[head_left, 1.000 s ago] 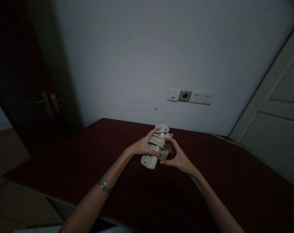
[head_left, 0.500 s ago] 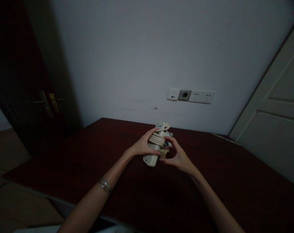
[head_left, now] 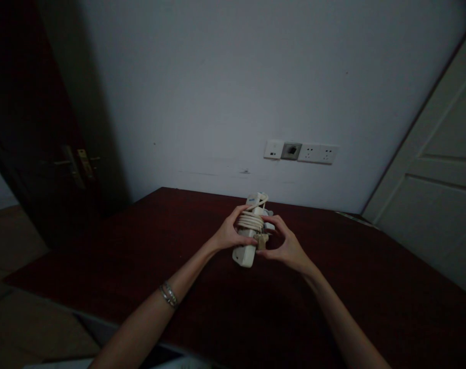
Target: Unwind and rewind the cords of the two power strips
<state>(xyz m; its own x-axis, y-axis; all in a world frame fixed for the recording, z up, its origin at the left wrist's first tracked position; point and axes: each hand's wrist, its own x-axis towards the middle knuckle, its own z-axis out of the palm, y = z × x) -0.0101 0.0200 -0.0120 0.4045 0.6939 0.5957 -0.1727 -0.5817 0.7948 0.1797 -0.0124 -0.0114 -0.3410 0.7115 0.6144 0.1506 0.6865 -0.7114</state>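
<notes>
A white power strip (head_left: 245, 254) with its own cord (head_left: 250, 220) wound around the middle stands tilted over the desk. My left hand (head_left: 229, 233) is closed around its left side, fingers over the cord and thumb along the front. A tan, block-like piece (head_left: 261, 241) sits against the strip's right side; its kind is unclear. My right hand (head_left: 284, 241) curves around that piece, thumb at its lower end and fingertips by the cord. Behind those fingers a white part, perhaps the plug, partly shows. Whether the strip touches the desk is hard to tell.
The dark red desk (head_left: 140, 246) reaches to the pale wall, which carries wall sockets (head_left: 318, 153) and a grey outlet (head_left: 291, 150). A dark door with a handle (head_left: 84, 161) is at left, a white panelled door (head_left: 440, 179) at right. A flat strip (head_left: 356, 219) lies along the back right edge.
The power strip's near end has shifted slightly right and down, with my left hand moving along. The tan piece now appears more squarely between my thumbs. Both hands keep their grip.
</notes>
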